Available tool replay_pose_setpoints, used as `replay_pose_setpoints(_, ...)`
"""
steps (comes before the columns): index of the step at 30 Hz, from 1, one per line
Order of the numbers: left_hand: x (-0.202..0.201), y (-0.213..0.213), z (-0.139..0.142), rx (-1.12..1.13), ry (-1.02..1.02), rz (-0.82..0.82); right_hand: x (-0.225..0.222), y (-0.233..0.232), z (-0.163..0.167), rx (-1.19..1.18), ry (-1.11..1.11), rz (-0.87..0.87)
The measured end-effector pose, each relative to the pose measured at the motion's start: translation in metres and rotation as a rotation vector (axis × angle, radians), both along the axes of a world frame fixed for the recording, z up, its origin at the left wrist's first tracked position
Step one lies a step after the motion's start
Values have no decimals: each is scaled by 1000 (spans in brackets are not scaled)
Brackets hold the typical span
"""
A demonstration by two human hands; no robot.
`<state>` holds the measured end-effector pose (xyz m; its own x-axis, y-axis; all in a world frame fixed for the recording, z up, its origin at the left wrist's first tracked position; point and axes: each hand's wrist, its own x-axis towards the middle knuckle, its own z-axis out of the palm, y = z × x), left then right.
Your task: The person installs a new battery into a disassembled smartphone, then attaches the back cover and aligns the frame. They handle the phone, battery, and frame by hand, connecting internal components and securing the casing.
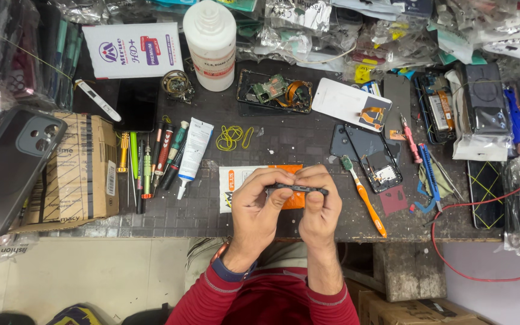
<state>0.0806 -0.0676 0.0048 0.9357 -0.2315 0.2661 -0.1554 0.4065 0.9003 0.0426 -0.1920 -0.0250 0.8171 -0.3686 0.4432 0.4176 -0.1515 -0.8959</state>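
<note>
Even overhead light falling bright, shadows staying soft; plastic bags [501, 36] at top glaring; edges bending slightly w/ wide-angle distortion; focus holding sharp.

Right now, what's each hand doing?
Left hand: closed on one end of the thin dark phone part.
Right hand: closed on its other end.

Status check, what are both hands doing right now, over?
Left hand and right hand both gripping a thin dark phone frame edge-on. Orange toothbrush beside right hand. Nothing blocking.
</note>
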Motion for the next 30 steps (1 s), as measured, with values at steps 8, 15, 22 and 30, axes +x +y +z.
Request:
replay_pose_setpoints(8,-3,2,0,48,-27,34,-1,2,0,-12,-28,17)
replay_pose_setpoints(15,-6,10,-2,92,-32,23,-10,1,8,-88,-17,70)
replay_pose_setpoints(22,-6,10,-7,61,7,2,-7,-2,19,-154,43,70)
replay_pose_setpoints(30,-6,10,-7,6,16,-20,-3,-7,30,-245,34,43)
